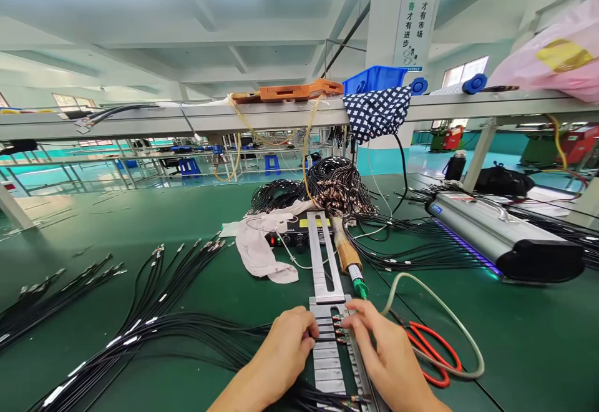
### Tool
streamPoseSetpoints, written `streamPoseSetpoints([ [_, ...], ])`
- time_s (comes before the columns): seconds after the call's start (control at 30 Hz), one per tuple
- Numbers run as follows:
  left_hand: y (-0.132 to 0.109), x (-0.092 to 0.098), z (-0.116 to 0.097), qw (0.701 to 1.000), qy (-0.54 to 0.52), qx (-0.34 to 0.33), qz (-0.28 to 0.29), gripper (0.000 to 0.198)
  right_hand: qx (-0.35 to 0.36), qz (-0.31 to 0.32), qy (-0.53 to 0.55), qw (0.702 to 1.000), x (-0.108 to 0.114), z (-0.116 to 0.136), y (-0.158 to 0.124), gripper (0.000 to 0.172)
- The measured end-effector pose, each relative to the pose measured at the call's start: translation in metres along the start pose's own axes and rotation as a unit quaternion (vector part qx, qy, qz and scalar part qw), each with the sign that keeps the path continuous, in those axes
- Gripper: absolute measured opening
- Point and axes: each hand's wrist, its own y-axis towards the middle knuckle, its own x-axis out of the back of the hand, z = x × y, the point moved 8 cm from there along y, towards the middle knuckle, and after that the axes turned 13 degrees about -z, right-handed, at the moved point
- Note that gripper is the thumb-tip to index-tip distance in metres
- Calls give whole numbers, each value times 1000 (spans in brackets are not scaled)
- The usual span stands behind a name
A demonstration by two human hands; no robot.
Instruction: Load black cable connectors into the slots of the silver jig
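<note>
A slotted metal fixture (327,371) with grooved blocks lies in front of me, several black cables laid across it. Their stripped ends (337,331), with bits of red and green, reach over the gap toward the right-hand rail. On the left side, my left hand (290,344) is closed, thumb and forefinger pinching a black cable. My right hand (386,353) is at the right rail, thumb and forefinger drawn together at a cable end, which the fingertips partly hide. A bundle of black cables (196,324) runs in from the left, passing under my left wrist.
Beyond the fixture stand a black control box (292,240) and a green-tipped syringe (358,281). Red-handled pliers or scissors (435,353) lie right, beside a pale tube (472,337). A silver lamp unit (505,237) glows purple below. Cable heaps (337,178) lie behind.
</note>
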Motion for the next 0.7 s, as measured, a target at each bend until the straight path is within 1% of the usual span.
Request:
streamPoseSetpoints([
  [0.1, -1, 1, -1, 1000, -17, -16, 0, 21, 102, 22, -35, 994, -8, 22, -6, 28],
  [0.17, -2, 3, -2, 1000, -21, -14, 1, 20, 148, 45, -58, 986, -16, 32, -11, 33],
  [0.23, -1, 2, -4, 1000, 0, -11, 8, 20, 182, 71, -88, 977, -24, 37, -15, 38],
  [0.3, -1, -5, -12, 998, 56, -28, 30, 20, 214, 91, -119, 965, -32, 40, -20, 40],
  [0.33, -1, -10, -17, 993, 97, -45, 45, 21, 229, 99, -130, 960, -34, 41, -22, 40],
  [0.4, -2, -20, -24, 978, 179, -72, 75, 26, 236, 116, -138, 955, -38, 41, -24, 39],
  [0.47, -4, -22, -25, 969, 219, -73, 90, 29, 212, 124, -125, 961, -37, 37, -23, 37],
  [0.5, -5, -20, -25, 972, 205, -69, 94, 29, 191, 125, -107, 968, -35, 34, -22, 36],
  [0.57, -9, -8, -24, 987, 120, -62, 92, 25, 134, 118, -53, 983, -30, 26, -18, 34],
  [0.63, -12, 10, -21, 995, 26, -48, 78, 18, 37, 119, 20, 992, -28, 12, -13, 31],
  [0.7, -16, 22, -13, 996, 10, -21, 84, 13, -91, 123, 97, 983, -28, -8, -12, 33],
])
